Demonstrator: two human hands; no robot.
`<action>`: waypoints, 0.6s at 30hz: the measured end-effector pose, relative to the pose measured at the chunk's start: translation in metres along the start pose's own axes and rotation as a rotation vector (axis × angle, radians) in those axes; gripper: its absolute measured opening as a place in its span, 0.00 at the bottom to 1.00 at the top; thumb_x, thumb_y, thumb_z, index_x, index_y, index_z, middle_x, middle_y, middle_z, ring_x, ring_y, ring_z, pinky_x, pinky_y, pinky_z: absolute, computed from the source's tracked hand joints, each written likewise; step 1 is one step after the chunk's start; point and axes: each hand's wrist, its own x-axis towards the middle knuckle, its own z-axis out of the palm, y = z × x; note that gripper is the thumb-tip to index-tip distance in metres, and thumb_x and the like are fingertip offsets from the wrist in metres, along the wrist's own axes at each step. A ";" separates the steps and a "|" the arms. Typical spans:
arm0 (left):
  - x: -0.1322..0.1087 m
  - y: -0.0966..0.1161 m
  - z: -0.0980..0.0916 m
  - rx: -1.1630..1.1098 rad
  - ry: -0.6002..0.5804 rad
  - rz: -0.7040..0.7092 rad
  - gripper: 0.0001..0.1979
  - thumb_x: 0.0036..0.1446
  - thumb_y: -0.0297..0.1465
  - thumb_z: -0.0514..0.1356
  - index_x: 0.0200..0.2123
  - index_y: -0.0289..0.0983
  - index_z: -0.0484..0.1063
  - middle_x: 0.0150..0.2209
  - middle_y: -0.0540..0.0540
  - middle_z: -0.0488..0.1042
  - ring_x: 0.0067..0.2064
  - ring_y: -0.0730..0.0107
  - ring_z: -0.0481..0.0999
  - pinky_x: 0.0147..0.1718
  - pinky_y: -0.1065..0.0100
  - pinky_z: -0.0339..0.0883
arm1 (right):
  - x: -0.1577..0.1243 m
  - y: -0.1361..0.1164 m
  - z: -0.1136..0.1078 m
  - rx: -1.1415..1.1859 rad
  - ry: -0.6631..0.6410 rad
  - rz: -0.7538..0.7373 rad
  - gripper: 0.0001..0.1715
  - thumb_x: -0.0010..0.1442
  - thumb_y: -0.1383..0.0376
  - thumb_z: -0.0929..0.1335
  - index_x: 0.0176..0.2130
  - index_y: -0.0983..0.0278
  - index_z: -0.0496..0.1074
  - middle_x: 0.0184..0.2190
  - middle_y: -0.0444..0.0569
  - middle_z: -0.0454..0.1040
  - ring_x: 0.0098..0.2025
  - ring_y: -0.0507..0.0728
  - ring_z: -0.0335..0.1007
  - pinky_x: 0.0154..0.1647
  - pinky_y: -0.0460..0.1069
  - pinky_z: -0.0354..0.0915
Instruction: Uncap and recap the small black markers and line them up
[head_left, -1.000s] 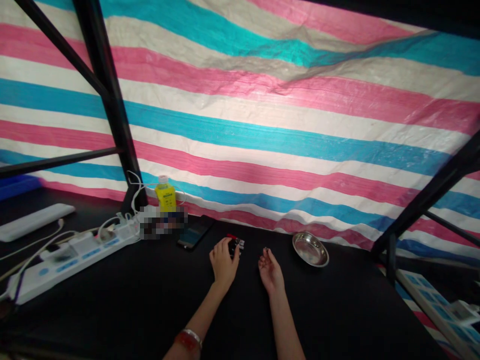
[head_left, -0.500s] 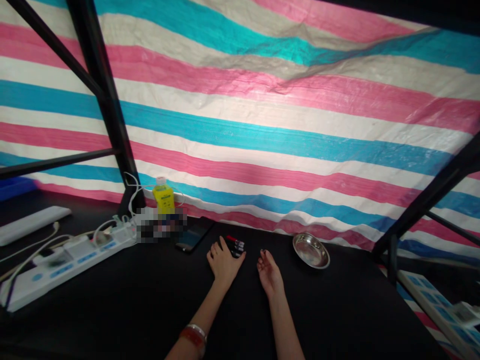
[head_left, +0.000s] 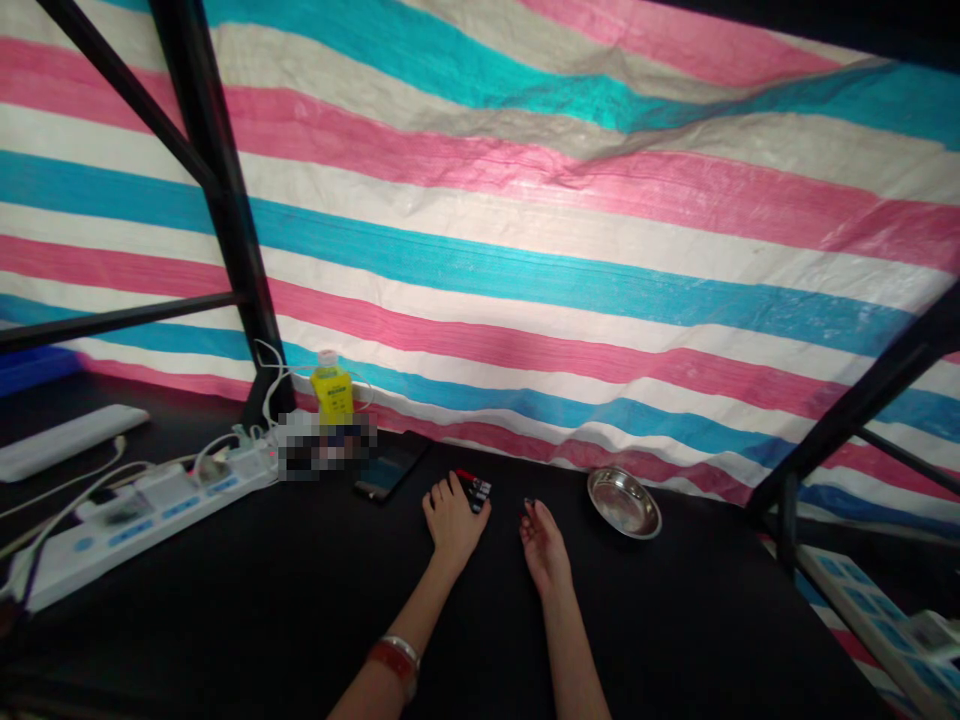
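My left hand (head_left: 455,524) lies palm down on the black table, its fingers stretched and slightly bent at the left side of several small red and black pieces (head_left: 477,490) with pale ends. These pieces lie side by side, partly covered by the hand; their kind is not clear. My right hand (head_left: 546,545) rests a little to the right, palm turned inward and fingers curled. A tiny dark object (head_left: 529,502) shows at its fingertips, too small to name. To the right of that hand sits a shallow round metal bowl (head_left: 624,502).
A dark tablet-like slab (head_left: 390,470) lies behind my left hand. Further left are a yellow bottle (head_left: 332,392) and a white power strip (head_left: 150,527) with plugs and cables. Black frame posts (head_left: 225,210) and a striped sheet (head_left: 525,260) bound the table.
My left hand has shifted slightly right, closer against the small pieces, with its fingers drawn nearer together. My right hand stays nearly in place. The view has moved a little.
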 end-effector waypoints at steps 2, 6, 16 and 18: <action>0.000 0.000 -0.001 -0.037 0.035 0.002 0.34 0.49 0.42 0.56 0.53 0.23 0.61 0.45 0.31 0.67 0.48 0.48 0.64 0.50 0.50 0.52 | 0.000 0.000 -0.001 -0.017 -0.006 -0.007 0.12 0.38 0.65 0.76 0.28 0.61 0.74 0.27 0.44 0.78 0.23 0.49 0.70 0.25 0.44 0.64; -0.002 -0.001 -0.009 -0.176 0.132 0.045 0.33 0.51 0.42 0.57 0.56 0.28 0.59 0.48 0.31 0.63 0.51 0.47 0.63 0.49 0.48 0.56 | 0.001 0.001 -0.002 -0.042 -0.006 -0.032 0.13 0.39 0.65 0.76 0.29 0.61 0.74 0.28 0.44 0.78 0.25 0.51 0.72 0.26 0.45 0.65; -0.016 -0.005 -0.012 -0.681 0.057 0.433 0.26 0.50 0.33 0.60 0.54 0.39 0.60 0.55 0.38 0.52 0.50 0.59 0.67 0.47 0.57 0.68 | -0.008 0.006 0.009 0.044 -0.085 0.047 0.16 0.37 0.65 0.76 0.29 0.63 0.72 0.29 0.46 0.78 0.37 0.57 0.76 0.34 0.47 0.69; -0.016 -0.005 -0.011 -0.710 0.030 0.438 0.26 0.50 0.32 0.61 0.53 0.39 0.61 0.56 0.37 0.52 0.50 0.59 0.68 0.47 0.56 0.68 | -0.009 0.006 0.009 0.034 -0.074 0.045 0.16 0.37 0.65 0.76 0.29 0.63 0.72 0.29 0.46 0.78 0.35 0.56 0.76 0.32 0.46 0.69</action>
